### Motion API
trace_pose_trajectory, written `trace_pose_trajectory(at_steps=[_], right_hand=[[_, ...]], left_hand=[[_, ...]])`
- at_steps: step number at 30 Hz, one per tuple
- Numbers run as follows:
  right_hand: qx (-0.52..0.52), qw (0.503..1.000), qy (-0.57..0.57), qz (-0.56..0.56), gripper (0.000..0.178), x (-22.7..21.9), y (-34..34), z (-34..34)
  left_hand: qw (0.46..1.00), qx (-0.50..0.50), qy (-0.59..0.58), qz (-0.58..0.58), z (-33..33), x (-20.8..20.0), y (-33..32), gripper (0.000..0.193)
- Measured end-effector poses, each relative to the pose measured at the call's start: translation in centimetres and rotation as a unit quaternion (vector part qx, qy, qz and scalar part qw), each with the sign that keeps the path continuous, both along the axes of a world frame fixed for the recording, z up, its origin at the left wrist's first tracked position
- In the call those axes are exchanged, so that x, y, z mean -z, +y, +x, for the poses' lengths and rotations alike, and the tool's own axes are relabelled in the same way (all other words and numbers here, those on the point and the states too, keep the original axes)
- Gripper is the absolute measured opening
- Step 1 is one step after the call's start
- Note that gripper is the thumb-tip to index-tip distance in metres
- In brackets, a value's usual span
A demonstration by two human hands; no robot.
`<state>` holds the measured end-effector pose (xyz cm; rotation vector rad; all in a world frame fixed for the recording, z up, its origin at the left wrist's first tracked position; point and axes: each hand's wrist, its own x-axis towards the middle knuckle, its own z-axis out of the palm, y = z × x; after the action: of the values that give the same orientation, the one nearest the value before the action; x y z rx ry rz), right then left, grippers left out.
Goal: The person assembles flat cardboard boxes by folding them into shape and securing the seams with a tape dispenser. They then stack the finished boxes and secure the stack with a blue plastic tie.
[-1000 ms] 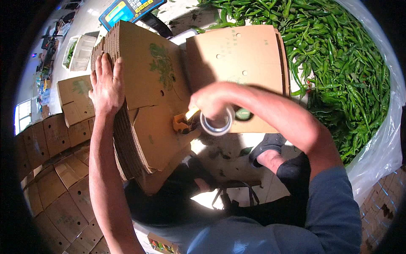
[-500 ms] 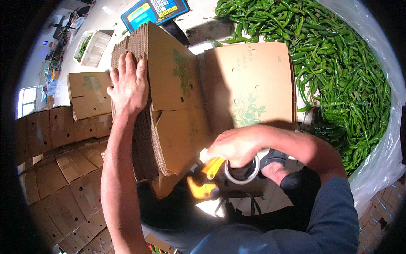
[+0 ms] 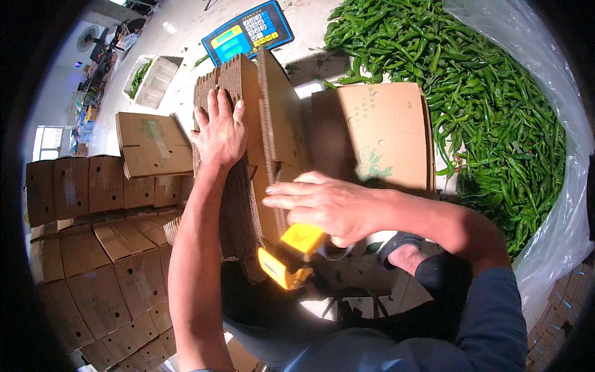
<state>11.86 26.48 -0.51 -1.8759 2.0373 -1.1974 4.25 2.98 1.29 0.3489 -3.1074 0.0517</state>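
A thick stack of flattened cardboard boxes (image 3: 238,208) stands on edge in front of me. On its top edges lies my left hand (image 3: 222,133), open, with its fingers spread. To the right, a few cardboard sheets (image 3: 288,118) lean apart from the stack, leaving a gap. My right hand (image 3: 325,209) carries a yellow tape dispenser (image 3: 284,268), which hangs below the palm. Its index and middle fingers stretch out against the lower part of those parted sheets. The tape roll is mostly hidden behind this hand. Another flat cardboard piece (image 3: 393,133) with green print lies to the right.
Green peppers (image 3: 489,118) are heaped at the right on clear plastic sheeting (image 3: 558,235). A blue scale display (image 3: 248,34) stands at the back, with a white crate (image 3: 156,80) to its left. Cardboard boxes (image 3: 102,297) are piled at left; flattened ones (image 3: 152,146) lie above them.
Several sheets have come away from the stack's right side. My right hand with the tape dispenser has moved left and up to them. The whole view has shifted slightly.
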Motion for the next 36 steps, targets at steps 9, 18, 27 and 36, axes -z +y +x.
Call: trace_pose_trajectory(at_steps=[9,18,27,36], right_hand=[[0.239,0.898,-0.186,0.318,0.030,-4.1,11.2,0.2],[0.502,0.706,-0.496,-0.058,0.047,12.9,-0.3,-5.1],[0.465,0.756,-0.454,0.079,0.057,14.9,-7.5,-10.9],[0.293,0.837,-0.421,0.194,0.047,12.7,-4.8,-10.9]], left_hand=[[0.999,-0.004,-0.001,-0.037,0.0,0.0,-0.7,0.065],[0.999,0.016,0.003,-0.038,-0.2,-0.5,0.4,0.069],[0.998,0.022,0.023,-0.048,-0.1,0.2,0.0,0.066],[0.992,0.067,0.056,-0.090,-0.7,1.8,-2.3,0.065]])
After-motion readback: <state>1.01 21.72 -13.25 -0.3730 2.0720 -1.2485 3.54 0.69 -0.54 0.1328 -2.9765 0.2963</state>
